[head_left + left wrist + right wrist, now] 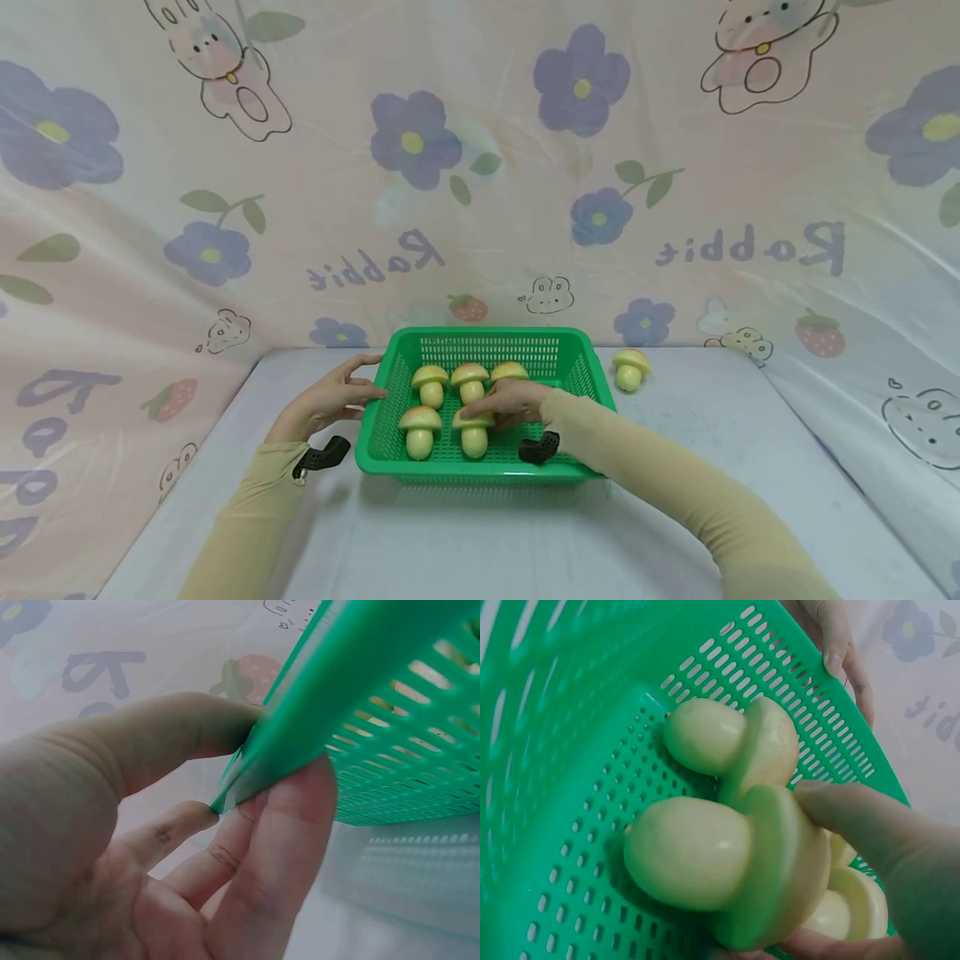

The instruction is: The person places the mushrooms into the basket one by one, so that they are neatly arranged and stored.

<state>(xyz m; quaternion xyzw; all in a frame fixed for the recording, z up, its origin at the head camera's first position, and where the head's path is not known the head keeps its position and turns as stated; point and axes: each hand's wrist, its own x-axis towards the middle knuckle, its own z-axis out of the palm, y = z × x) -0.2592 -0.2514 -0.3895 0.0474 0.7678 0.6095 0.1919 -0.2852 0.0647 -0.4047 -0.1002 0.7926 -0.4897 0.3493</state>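
A green slotted basket stands mid-table with several pale yellow toy mushrooms in it. My right hand reaches inside and pinches the cap of the front right mushroom; the right wrist view shows that mushroom between thumb and fingers, lying on the basket floor against a second mushroom. My left hand grips the basket's left rim, and the left wrist view shows the thumb on top and fingers beneath the rim.
One more mushroom stands on the white table just right of the basket. A flower and rabbit printed cloth walls in the back and both sides. Black camera mounts sit on the wrists.
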